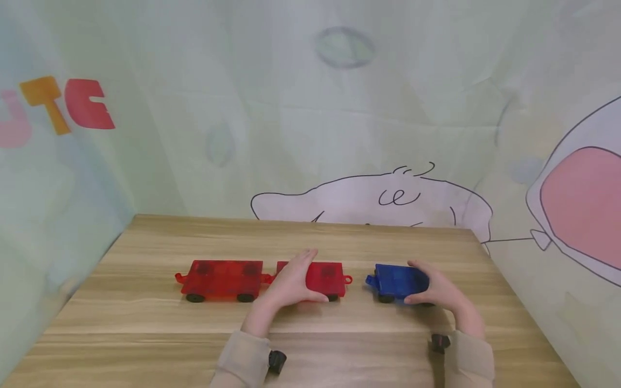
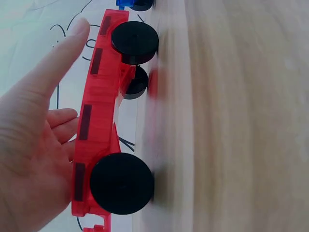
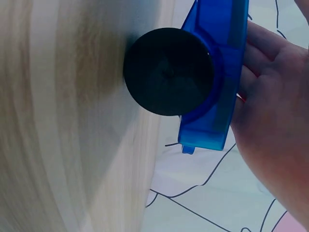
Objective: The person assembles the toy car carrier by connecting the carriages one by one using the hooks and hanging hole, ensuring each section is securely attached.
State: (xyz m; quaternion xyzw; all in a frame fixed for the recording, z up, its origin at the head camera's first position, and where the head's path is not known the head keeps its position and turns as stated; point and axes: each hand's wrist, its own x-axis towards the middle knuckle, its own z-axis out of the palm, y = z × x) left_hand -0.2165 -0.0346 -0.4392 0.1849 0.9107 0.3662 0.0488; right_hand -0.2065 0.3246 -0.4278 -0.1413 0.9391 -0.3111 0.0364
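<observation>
Two red toy train cars are hooked end to end: the left red car and the middle red car, which fills the left wrist view as a red side with black wheels. My left hand spans the middle car, fingers over its far side; its straight thumb stands clear of the near side. To the right, my right hand grips the blue toy train car between thumb and fingers; its thumb tip is outside the right wrist view. A gap separates the blue hook from the red ring.
All the cars stand in a row on a wood-grain table. A printed cloth backdrop hangs behind the table's far edge and along both sides. Each wrist wears a small black camera on a beige sleeve.
</observation>
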